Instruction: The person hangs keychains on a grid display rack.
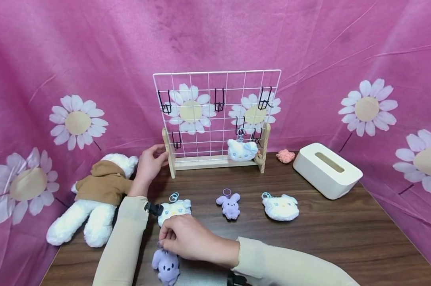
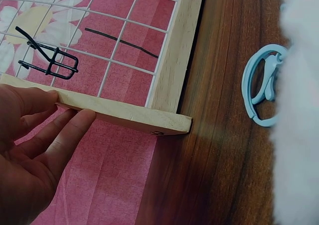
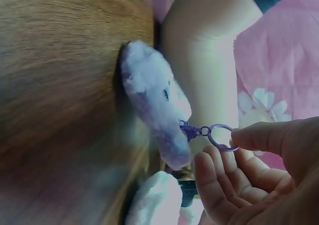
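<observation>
While the left hand [image 1: 151, 163] pinches the wooden side post [image 2: 142, 115] of the grid rack [image 1: 204, 162], seemingly to steady it, the right pinches a floppy-eared purple plush keychain [image 1: 167, 269] by its ring [image 3: 223, 149] on the table's [image 1: 326, 242] near side.

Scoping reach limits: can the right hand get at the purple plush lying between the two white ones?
Probably yes: bare tabletop lies between the right hand and that purple plush. The hand pinches a purple ring, though, so likely must release that first.
</observation>
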A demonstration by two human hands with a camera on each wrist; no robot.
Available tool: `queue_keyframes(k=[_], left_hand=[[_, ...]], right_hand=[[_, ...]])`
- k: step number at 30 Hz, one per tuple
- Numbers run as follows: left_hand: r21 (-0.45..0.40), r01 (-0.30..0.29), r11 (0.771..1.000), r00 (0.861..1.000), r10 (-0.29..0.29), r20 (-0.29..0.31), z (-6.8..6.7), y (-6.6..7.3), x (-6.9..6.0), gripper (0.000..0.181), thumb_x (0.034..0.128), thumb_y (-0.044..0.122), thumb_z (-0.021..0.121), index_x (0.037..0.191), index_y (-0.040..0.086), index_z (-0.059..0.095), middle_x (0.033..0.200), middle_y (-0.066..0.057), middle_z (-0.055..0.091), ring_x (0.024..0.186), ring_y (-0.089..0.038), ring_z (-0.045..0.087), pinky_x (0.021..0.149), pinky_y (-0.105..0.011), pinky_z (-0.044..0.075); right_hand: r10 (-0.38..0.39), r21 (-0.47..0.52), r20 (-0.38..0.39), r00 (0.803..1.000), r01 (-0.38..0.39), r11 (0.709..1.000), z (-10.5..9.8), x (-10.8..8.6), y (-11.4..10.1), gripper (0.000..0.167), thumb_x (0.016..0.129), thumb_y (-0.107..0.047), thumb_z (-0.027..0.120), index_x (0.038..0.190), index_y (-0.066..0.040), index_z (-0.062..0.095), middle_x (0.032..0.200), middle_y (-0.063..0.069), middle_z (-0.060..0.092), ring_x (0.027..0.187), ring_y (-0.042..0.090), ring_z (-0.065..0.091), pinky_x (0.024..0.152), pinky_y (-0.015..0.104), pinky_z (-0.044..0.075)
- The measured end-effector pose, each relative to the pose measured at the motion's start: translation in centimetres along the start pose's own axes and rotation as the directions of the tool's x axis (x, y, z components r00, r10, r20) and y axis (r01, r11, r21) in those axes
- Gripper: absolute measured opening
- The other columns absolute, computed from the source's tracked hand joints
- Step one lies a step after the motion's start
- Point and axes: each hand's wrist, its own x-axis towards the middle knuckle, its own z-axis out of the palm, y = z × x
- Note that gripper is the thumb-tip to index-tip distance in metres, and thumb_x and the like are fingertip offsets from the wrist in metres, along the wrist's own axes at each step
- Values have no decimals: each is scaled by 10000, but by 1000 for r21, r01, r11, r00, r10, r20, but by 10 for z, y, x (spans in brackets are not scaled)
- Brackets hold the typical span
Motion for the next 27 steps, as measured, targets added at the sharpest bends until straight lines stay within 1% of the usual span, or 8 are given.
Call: queue_keyframes(k=[5,8,12,15,20,24,27], left_hand=[[-5,-7,1000,1000,7,0,1,1,0,409,1137,108,655,1508,-62,639,1380,-325,705,1169,-383,767,901,-261,737],[-10,-9,1000,1000,9,-3,1,0,1,403,1134,107,659,1501,-61,646,1371,-323,710,1167,-398,770,881,-246,736],[-14,-10,1000,1000,10,-7,1,0,1,397,1131,97,660,1494,-65,650,1363,-325,713,1150,-385,775,865,-240,737],[-8,-9,1000,1000,9,-6,0,0,0,400,1133,96,655,1498,-65,646,1368,-325,711,1149,-377,775,863,-233,736],[-6,-6,1000,1000,6,-6,0,1,-1,401,1134,93,650,1502,-66,641,1371,-323,709,1161,-400,767,853,-222,735],[-8,-4,1000,1000,4,-5,0,1,0,398,1136,94,648,1502,-64,641,1370,-321,710,1171,-420,765,858,-241,740],[-9,-5,1000,1000,5,-1,0,1,0,404,1136,94,648,1507,-66,636,1378,-328,706,1179,-420,767,885,-269,742]], right_hand=[[-1,41,-30,1000,2,999,-6,1,-2,92,987,-150,849,918,-195,806,772,-137,753,718,-174,535,721,-19,475],[3,74,-42,999,0,997,-9,2,-2,90,993,-139,839,920,-179,803,779,-115,763,713,-171,539,704,-12,495],[4,101,-50,999,1,995,-13,4,-1,94,991,-121,836,914,-162,800,789,-94,767,716,-162,546,690,-1,513],[6,103,-57,998,0,995,-16,6,0,97,989,-120,836,911,-164,797,796,-96,758,734,-151,548,703,7,516],[1,107,-75,997,7,994,-21,8,1,95,985,-123,833,908,-166,800,798,-85,748,747,-144,546,718,15,513],[-1,129,-93,996,13,992,-26,10,2,89,978,-112,839,906,-157,809,804,-61,752,737,-138,549,709,26,525],[6,141,-99,995,8,990,-30,12,2,86,972,-98,838,908,-150,811,807,-56,750,729,-131,551,700,34,536]])
